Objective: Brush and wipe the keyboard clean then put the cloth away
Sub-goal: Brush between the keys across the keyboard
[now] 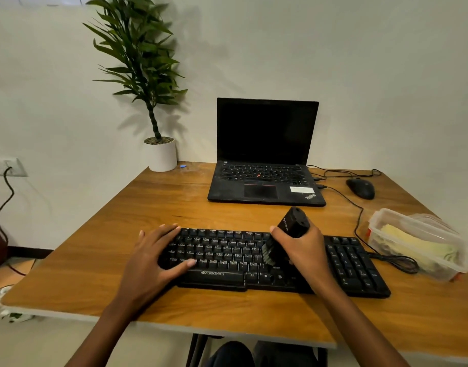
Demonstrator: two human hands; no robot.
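Gripping the brush (285,234), bristles seemingly touching keyboard (227,250).

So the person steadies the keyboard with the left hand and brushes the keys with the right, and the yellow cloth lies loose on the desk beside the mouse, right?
Nearly. The head view shows the left hand flat on the keyboard and the right hand holding the brush on the keys. But the yellow cloth is not loose on the desk: it sits inside a clear plastic box, nearer than the mouse.

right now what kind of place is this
Probably a home or small office desk: an open black laptop, a black wired mouse and a black full-size keyboard sit on a wooden table.
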